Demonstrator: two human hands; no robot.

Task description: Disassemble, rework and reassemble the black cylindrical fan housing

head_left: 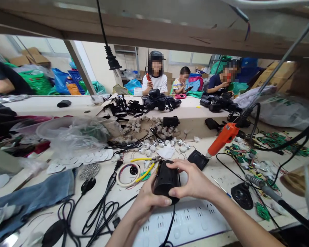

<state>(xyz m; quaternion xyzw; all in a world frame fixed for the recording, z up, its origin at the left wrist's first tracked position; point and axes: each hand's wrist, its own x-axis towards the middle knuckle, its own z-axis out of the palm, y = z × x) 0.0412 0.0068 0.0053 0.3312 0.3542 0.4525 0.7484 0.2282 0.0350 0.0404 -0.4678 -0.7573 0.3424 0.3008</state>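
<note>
Between my two hands is a black plastic housing (167, 180), rounded in shape, with a black cable (172, 223) running down from it. My left hand (149, 195) wraps its left side, thumb across the lower front. On the right side, my right hand (193, 180) grips it with fingers on top and thumb at the lower edge. Just behind lie yellow-handled pliers (145, 171) and a roll of tape (127, 175). A white power strip (187, 223) lies beneath my hands. An orange electric screwdriver (222, 139) hangs to the right, its tip near a flat black part (198, 159).
Green circuit boards (280, 142) and a soldering iron (270, 193) are at the right. Coiled black cables (100, 209) and a blue denim cloth (48, 195) cover the left. A shelf (154, 27) spans overhead, with a plug (112, 60) dangling. Several people sit across the bench.
</note>
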